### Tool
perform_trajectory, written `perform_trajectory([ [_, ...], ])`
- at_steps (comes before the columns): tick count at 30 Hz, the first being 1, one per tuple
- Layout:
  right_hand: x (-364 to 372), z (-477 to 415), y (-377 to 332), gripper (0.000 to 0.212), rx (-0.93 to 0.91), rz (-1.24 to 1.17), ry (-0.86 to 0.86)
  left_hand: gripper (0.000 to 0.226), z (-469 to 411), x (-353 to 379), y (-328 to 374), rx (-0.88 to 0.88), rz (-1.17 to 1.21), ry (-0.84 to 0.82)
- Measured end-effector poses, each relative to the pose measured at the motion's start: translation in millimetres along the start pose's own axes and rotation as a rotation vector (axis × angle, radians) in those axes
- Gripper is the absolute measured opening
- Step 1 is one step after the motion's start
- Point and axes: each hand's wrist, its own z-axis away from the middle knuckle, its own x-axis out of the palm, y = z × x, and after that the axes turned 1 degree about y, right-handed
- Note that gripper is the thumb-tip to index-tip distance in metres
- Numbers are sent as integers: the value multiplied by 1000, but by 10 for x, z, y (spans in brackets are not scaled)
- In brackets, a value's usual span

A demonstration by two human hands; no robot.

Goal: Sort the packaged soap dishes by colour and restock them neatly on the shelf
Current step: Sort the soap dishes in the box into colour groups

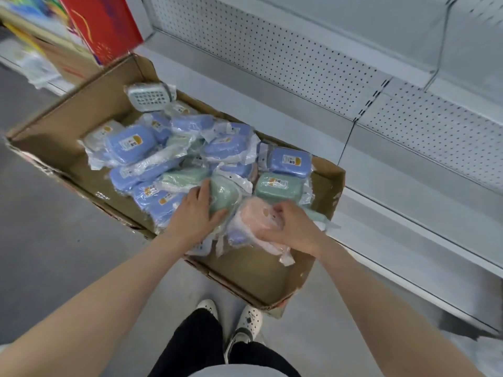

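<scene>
An open cardboard box on the floor holds several plastic-wrapped soap dishes, mostly blue, some green, and a white one at the far end. My left hand grips a green soap dish near the box's front. My right hand is closed on a pink soap dish in its wrapper, right beside the green one. A blue dish lies partly under the pink one.
A white metal shelf with a pegboard back runs along the right. A red package and other goods stand at the top left. Grey floor surrounds the box; my shoes are just in front of it.
</scene>
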Motion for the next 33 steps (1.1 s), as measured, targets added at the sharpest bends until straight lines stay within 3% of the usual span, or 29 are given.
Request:
perform_trajectory([
  [2, -114, -72, 29, 71, 59, -189, -23, 86, -48, 13, 43, -28, -8, -9],
  [9, -259, -319, 84, 80, 185, -438, -23, 86, -204, 159, 123, -60, -64, -130],
  [11, -263, -404, 104, 74, 266, -598, 44, 86, -333, 118, 103, -56, -129, -196],
  [13, -282, -504, 113, 70, 328, -683, 226, 89, -455, 37, 103, 38, -250, -307],
  [15, -303, -628, 124, 67, 358, -574, 417, 82, -598, -78, 136, 194, -399, -382],
  [17, -286, -766, 156, 73, 369, -334, 551, 62, -796, -201, 190, 372, -473, -308],
  [20, -163, -898, 165, 72, 342, -26, 629, 35, -1181, -322, 224, 686, -393, -94],
  [23, -50, -911, 116, 69, 378, 151, 620, 33, -1673, -255, 253, 935, -505, 20],
  [28, 9, -892, 35, 71, 356, 309, 621, 41, -2045, -58, 363, 1001, -689, -259],
  [33, 43, -890, 6, 74, 346, 361, 650, 41, -2093, -107, 111, 981, -760, -262],
])
